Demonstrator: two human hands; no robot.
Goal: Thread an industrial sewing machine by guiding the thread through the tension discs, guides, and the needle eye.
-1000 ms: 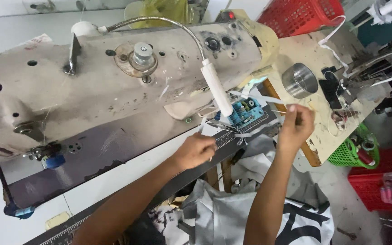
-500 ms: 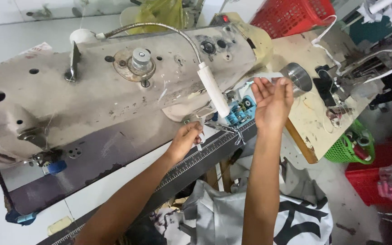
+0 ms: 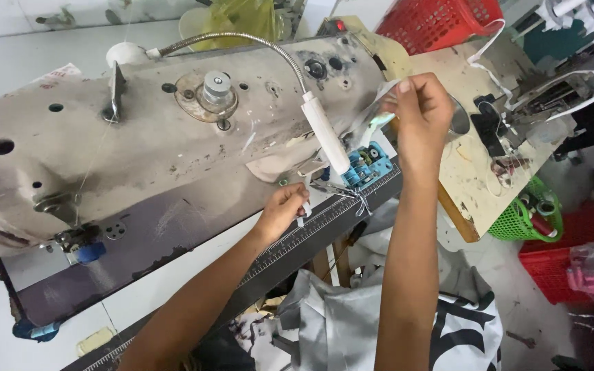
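cloth (image 3: 379, 323): grey and white fabric, bunched up below both forearms, nearest the camera, probably parked there out of the way.
ruler (image 3: 311, 237): a dark measuring strip is seen along the table edge, just under the left hand.
left hand (image 3: 284, 208): closed in a pinch on a small white tab (image 3: 305, 208), held low by the needle end, likely so it's kept steady.
blue part (image 3: 364, 165): a blue block is seen just right of the left hand and below the right one, with thin threads tangled beside it.
lamp (image 3: 324, 134): a white tube on a bendy metal neck, hung between the two hands, presumably aimed at the needle area.
right hand (image 3: 419, 113): raised above the blue part, fingertips clenched on a pale strip (image 3: 379, 122); looks like it's being pulled taut, though the far end can't be made out.
machine (image 3: 152, 144): a worn beige sewing machine body, stretched out left of both hands.
basket (image 3: 441, 20): red, well beyond the right hand.
green basket (image 3: 527, 216): off to the right, lower down.
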